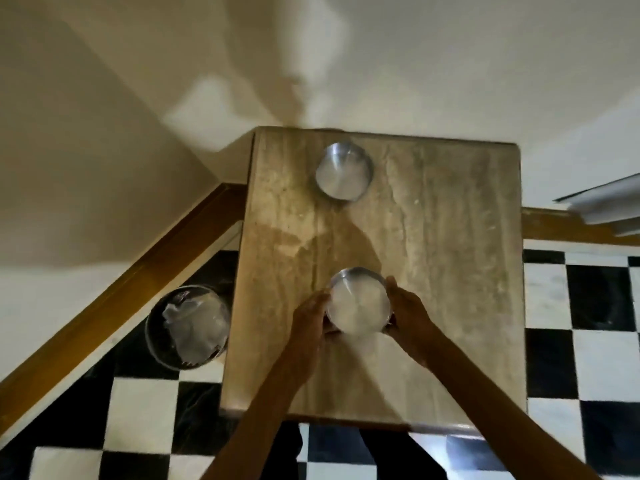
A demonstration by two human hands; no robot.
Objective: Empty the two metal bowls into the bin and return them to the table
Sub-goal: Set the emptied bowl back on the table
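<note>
Two round metal bowls are on the stone-topped table (pixel 450 271). The near bowl (pixel 358 303) sits at the table's middle front, its inside looking pale and bright. My left hand (pixel 310 322) grips its left side and my right hand (pixel 407 313) grips its right side. The far bowl (pixel 343 174) stands alone near the back edge, its inside showing bare metal. The bin (pixel 187 327) is a round container on the floor just left of the table, with crumpled white material inside.
The table stands against a cream wall with a wooden skirting board (pixel 138 282). Black and white checkered floor tiles (pixel 571 341) surround it. A pale object (pixel 606 206) juts in at the right edge.
</note>
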